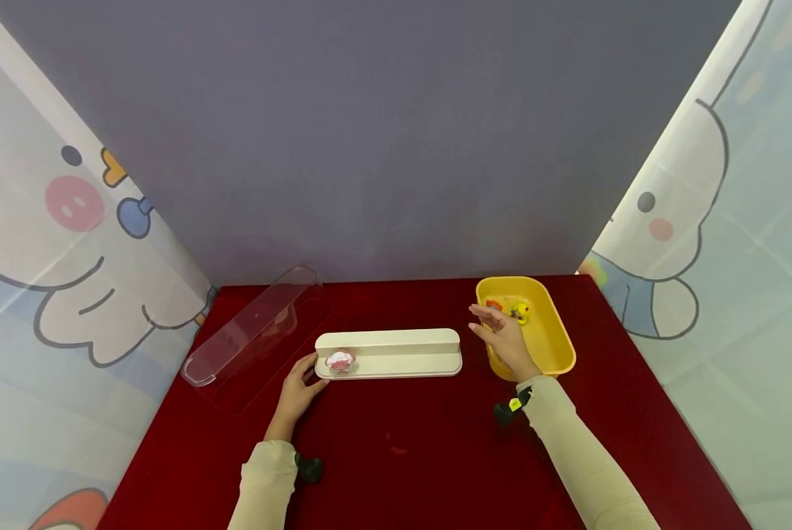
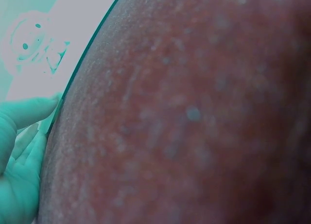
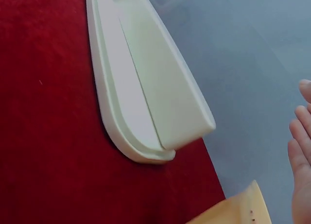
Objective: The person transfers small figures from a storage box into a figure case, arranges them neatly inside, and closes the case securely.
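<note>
A long cream stepped display base (image 1: pixel 405 362) lies on the table, a small pink-and-white figurine (image 1: pixel 340 361) on its left end. My left hand (image 1: pixel 297 394) holds that end, thumb at the front corner and fingers along the side. In the left wrist view the thumb (image 2: pixel 34 111) is at the base's edge beside the washed-out figurine. My right hand (image 1: pixel 504 341) is held over the left rim of a yellow bin (image 1: pixel 555 342), its fingers extended and holding nothing. Inside the bin are a yellow figurine (image 1: pixel 520 313) and an orange-red one (image 1: pixel 494 304), partly hidden by the hand.
A clear plastic cover (image 1: pixel 250 331) lies slantwise at the back left of the red-covered table (image 1: pixel 396 456). Behind the table stands a grey wall (image 1: pixel 396 147). Cartoon-printed curtains (image 1: pixel 667 258) flank both sides.
</note>
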A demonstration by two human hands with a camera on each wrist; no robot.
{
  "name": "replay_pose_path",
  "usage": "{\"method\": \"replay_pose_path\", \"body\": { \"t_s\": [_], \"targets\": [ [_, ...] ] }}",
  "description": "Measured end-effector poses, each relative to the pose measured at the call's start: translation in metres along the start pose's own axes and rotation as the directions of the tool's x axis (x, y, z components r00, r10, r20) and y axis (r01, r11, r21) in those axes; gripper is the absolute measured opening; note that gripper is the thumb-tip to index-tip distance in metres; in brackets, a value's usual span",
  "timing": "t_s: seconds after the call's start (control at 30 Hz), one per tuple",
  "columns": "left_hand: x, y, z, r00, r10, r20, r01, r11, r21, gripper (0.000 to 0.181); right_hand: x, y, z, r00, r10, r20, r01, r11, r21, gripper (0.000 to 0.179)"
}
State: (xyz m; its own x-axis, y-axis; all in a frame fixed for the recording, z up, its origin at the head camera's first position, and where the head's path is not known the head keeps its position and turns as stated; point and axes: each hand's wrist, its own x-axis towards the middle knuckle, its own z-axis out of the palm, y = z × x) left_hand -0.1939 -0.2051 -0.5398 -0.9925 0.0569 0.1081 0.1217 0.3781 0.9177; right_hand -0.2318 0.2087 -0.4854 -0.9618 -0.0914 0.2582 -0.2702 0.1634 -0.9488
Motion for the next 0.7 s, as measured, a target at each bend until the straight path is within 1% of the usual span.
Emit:
{"method": "replay_pose_path", "body": {
  "t_s": [0.1,0.2,0.3,0.43,0.57,0.7],
  "targets": [
    [0.000,0.000,0.000,1.000,-0.005,0.002,0.005,1.000,-0.011,0.062,0.006,0.010,-0.009,0.999,0.031,-0.020,-0.031,0.999,0.017,0.043],
    [0.000,-0.001,0.001,1.000,-0.008,0.005,0.008,1.000,-0.010,0.062,0.011,0.015,-0.016,0.997,0.061,-0.051,-0.061,0.998,0.001,0.045],
    [0.001,-0.001,0.002,1.000,-0.007,0.002,0.007,1.000,0.002,0.062,0.014,0.017,-0.024,0.995,0.062,-0.073,-0.062,0.998,0.002,0.045],
    [0.001,-0.001,0.003,1.000,-0.009,0.000,0.009,1.000,0.009,0.062,0.019,0.020,-0.034,0.992,0.074,-0.106,-0.071,0.997,0.033,0.044],
    [0.001,-0.002,0.003,1.000,-0.011,-0.003,0.011,1.000,0.006,0.062,0.022,0.018,-0.043,0.987,0.091,-0.131,-0.089,0.996,0.026,0.042],
    [0.001,-0.002,0.002,1.000,-0.015,-0.007,0.015,1.000,-0.003,0.062,0.020,0.007,-0.049,0.985,0.109,-0.132,-0.110,0.994,0.003,0.041]
  ]
}}
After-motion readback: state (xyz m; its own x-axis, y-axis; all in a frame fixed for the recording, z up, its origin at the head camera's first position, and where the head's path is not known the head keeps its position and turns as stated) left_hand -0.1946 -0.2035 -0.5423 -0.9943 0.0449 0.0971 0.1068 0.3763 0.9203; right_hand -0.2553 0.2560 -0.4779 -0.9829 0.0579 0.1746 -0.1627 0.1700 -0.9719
